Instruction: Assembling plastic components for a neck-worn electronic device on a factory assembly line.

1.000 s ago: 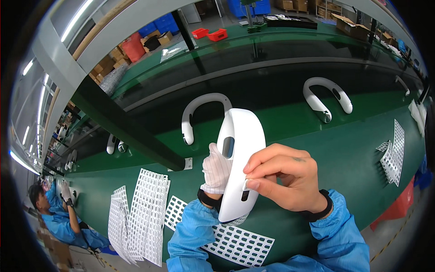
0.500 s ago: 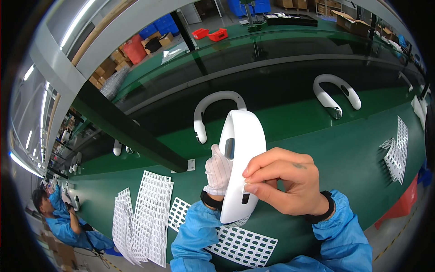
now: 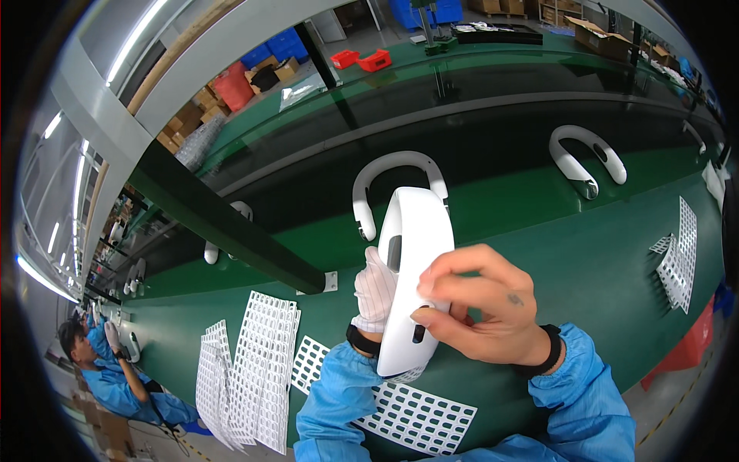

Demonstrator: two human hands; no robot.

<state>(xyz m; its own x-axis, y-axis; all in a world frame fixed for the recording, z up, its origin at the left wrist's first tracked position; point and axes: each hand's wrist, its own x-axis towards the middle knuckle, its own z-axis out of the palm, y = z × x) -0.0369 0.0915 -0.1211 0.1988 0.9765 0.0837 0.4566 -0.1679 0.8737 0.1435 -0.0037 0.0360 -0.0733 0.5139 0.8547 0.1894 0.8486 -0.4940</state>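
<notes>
My gloved left hand (image 3: 374,291) grips a white U-shaped neck device (image 3: 419,231) from its left side and holds it upright in front of me; the glove is pale and striped. My bare right hand (image 3: 485,304) is at the near arm of the device, with thumb and index fingertip bent against its white face. These fingertips sit just above a dark oval slot (image 3: 419,333). Anything small between them is too hard to make out. Under my forearms lies a white sheet with rows of oval cut-outs (image 3: 419,420).
Other U-shaped devices (image 3: 400,160) (image 3: 573,158) lie on the dark green conveyor belt beyond. Stacked perforated sheets (image 3: 262,362) lie at left, curled ones (image 3: 677,262) at right. A dark post (image 3: 231,223) rises left of my hands. A person in blue (image 3: 115,377) works far left.
The devices on the belt have shifted to the right. My right thumb and index fingertip have spread a little and slid on the device's face. My left hand keeps its hold.
</notes>
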